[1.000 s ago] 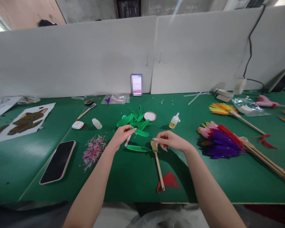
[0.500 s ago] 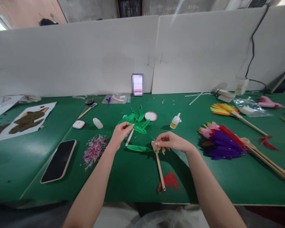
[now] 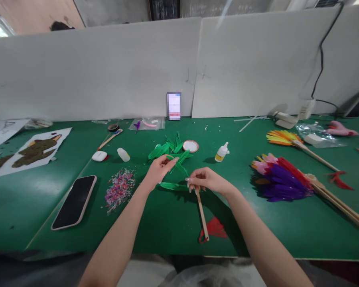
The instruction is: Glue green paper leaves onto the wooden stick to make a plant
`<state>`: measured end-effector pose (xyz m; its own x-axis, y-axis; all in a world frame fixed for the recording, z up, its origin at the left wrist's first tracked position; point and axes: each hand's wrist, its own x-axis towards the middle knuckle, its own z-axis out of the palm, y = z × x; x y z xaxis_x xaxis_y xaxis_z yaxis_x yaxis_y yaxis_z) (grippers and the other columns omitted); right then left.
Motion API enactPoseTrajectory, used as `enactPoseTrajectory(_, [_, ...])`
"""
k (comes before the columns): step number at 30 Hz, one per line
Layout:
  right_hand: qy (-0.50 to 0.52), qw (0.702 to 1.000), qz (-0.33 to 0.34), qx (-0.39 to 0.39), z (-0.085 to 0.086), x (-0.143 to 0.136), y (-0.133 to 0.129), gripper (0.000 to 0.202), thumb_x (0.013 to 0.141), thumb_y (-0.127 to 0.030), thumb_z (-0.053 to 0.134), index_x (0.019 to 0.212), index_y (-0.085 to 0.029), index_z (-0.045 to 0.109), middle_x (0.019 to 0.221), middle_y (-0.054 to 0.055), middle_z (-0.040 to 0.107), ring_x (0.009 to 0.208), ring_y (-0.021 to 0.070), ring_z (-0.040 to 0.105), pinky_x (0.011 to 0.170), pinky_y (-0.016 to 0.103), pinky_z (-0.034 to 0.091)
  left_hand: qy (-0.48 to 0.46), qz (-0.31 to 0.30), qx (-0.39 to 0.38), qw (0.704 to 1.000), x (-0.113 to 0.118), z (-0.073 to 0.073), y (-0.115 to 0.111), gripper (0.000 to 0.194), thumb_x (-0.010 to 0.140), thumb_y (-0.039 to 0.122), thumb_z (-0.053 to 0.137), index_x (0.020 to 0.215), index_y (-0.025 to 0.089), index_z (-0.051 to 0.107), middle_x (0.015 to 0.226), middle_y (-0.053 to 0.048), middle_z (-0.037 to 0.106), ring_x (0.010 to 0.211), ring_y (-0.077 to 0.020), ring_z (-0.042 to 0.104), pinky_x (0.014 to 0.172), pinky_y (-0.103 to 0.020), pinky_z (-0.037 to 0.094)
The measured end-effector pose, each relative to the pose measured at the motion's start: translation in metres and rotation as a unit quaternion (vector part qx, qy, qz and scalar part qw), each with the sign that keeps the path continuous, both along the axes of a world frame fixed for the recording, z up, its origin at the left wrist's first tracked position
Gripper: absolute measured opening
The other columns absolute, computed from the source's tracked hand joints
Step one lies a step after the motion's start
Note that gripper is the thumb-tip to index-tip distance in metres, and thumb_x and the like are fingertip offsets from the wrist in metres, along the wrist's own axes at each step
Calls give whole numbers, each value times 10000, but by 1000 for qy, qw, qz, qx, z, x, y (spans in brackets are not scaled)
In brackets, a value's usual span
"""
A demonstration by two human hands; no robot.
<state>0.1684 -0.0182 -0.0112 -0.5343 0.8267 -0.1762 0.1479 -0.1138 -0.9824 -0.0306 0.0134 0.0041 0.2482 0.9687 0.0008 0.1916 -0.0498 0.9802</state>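
My left hand (image 3: 160,169) pinches a green feather (image 3: 182,168) near its broad end. The feather slants down and right to my right hand (image 3: 208,180), whose fingertips close on its thin quill end. Beneath those fingers is the top of a wooden fan handle (image 3: 202,215), mostly covered by the hand. A red tassel (image 3: 217,228) hangs from the handle's lower end. Another green feather (image 3: 175,186) lies flat, pointing left from the handle's top. Just beyond my left hand is a heap of green feathers (image 3: 158,151).
A small glue bottle (image 3: 221,152) and a round white lid (image 3: 190,146) stand behind the hands. Left are a white bottle (image 3: 123,154), colourful confetti (image 3: 119,189) and a phone (image 3: 74,203). Feather fans, one purple (image 3: 283,181) and one yellow (image 3: 284,137), lie right.
My right hand has shifted left from the handle's top to the feather's quill end. My left hand has moved slightly right and now covers the pink strip.
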Motion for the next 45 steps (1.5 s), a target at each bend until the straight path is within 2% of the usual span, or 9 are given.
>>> enactPoseTrajectory(3, [16,1000,-8,-7,-1,-3,-2,374,696,-493,664,660,-127,595,602,40,662,479,86,577,408,176,367,0,-66,-25,998,5,3,-5,351,692,471,636,807,140,617,568,36,474,507,-77,388,478,-210,282])
enactPoseTrajectory(6, [33,999,-3,-10,0,-4,-4,357,671,-471,697,656,-130,592,590,26,655,474,84,571,413,175,368,-13,-92,-48,995,7,3,-8,367,679,481,645,790,132,630,545,39,473,488,-71,377,468,-212,265])
enactPoseTrajectory(15, [48,998,29,-6,3,1,-3,312,736,-430,658,738,-119,642,727,70,707,507,86,588,437,178,383,-68,-70,-91,991,8,-1,-9,373,646,465,683,765,113,644,486,52,430,423,-40,306,426,-209,171])
enactPoseTrajectory(22, [29,998,47,-10,5,1,-5,318,707,-437,682,700,-122,642,644,47,683,502,92,585,437,182,389,-130,-22,-83,988,2,-3,-2,291,693,410,667,685,133,581,446,70,364,404,-38,277,425,-212,164])
enactPoseTrajectory(26, [41,999,12,2,3,0,-4,332,755,-449,633,730,-118,650,701,64,691,508,85,585,436,178,385,-167,-12,-75,983,-4,-2,2,270,700,378,671,675,131,566,467,71,364,411,-32,275,444,-211,192])
enactPoseTrajectory(31, [56,996,-66,4,-1,-3,-1,374,787,-475,586,806,-111,667,690,67,683,489,75,556,424,177,374,-105,-41,-80,990,2,2,-5,293,703,408,663,685,128,579,452,75,338,410,-38,271,426,-217,153])
enactPoseTrajectory(34, [63,997,-36,-6,0,-7,-3,383,792,-477,581,804,-105,670,641,57,668,492,79,560,421,172,359,-77,-57,-78,992,7,3,-9,321,687,432,669,693,122,586,451,77,343,409,-38,271,418,-215,152])
enactPoseTrajectory(36, [65,998,-19,-13,0,-10,-5,378,784,-477,590,790,-107,667,696,70,683,512,84,578,409,168,341,-69,-63,-75,993,9,2,-10,333,681,442,671,709,120,593,456,77,352,410,-38,275,417,-213,159])
enactPoseTrajectory(45, [70,996,-12,-47,-1,-16,-7,323,682,-441,698,692,-124,632,691,53,679,485,80,570,389,167,322,-57,-83,-71,992,9,-1,-11,319,678,432,672,713,118,629,471,59,401,422,-41,302,414,-206,180])
